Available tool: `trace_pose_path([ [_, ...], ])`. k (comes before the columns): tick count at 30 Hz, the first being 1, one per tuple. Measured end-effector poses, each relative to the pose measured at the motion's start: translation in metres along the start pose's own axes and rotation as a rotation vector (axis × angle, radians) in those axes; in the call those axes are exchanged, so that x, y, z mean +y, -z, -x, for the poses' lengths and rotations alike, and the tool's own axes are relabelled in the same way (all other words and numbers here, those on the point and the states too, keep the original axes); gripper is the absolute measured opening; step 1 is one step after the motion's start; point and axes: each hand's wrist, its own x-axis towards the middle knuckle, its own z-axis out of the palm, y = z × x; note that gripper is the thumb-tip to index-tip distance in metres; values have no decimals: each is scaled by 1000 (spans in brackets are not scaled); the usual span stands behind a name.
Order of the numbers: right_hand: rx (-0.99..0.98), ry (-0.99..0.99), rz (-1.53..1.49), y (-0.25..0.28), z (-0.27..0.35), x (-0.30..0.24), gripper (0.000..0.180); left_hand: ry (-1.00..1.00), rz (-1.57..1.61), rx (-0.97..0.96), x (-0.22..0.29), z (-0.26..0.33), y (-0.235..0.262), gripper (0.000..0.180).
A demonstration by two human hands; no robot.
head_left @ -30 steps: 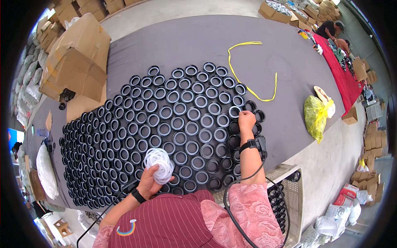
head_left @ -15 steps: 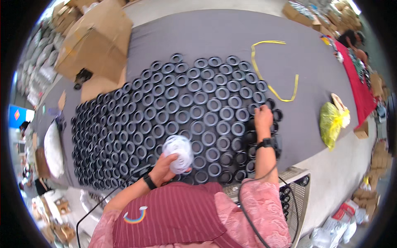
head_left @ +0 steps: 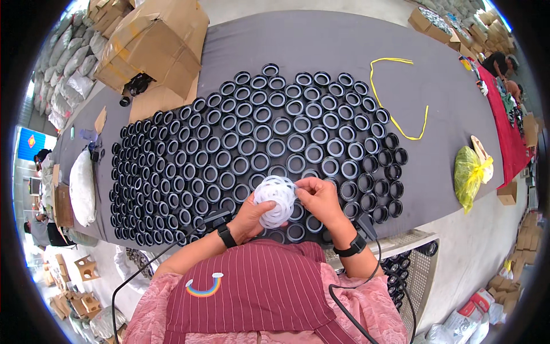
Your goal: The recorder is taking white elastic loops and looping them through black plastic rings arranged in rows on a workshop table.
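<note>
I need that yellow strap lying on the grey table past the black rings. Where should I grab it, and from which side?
Probably take the yellow strap at its low bend, the part nearest the rings, coming straight down from above. It lies flat on the grey table as a thin open loop, so only a top pinch seems to fit. Both the left hand and the right hand are busy with the white rings.

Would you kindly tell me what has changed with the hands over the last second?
The right hand left the black plastic rings at the array's right edge and came in to the bunch of white rings, its fingertips now pinching one. The left hand kept its grip on that bunch throughout. The rings on the grey table cover, the yellow strap and the cardboard boxes stayed put.
</note>
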Motion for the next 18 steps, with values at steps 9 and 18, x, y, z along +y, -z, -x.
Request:
trace_pose_path([
  [9, 214, -96, -310, 28, 8, 8, 8, -33, 178, 83, -3, -1, 14, 44],
  [18, 911, 54, -314, 194, -42, 77, 10, -9, 70, 95, -2, -2, 7, 48],
])
